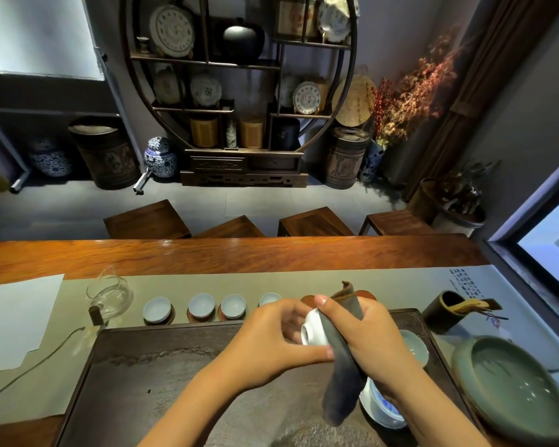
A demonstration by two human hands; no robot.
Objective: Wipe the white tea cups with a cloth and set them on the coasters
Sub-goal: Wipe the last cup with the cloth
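Right now both hands are raised over the dark tea tray (162,375) on the table (239,253). The left hand (271,337) grips a white tea cup (315,330), turned on its side with its foot toward the camera. The right hand (368,330) holds a dark cloth (342,359) against the cup, thumb pressing on top, the cloth's end hanging down. Behind the tray, four more cups (201,305) sit on coasters (191,316) in a row. Another cup (413,348) rests on the tray just beside the right wrist.
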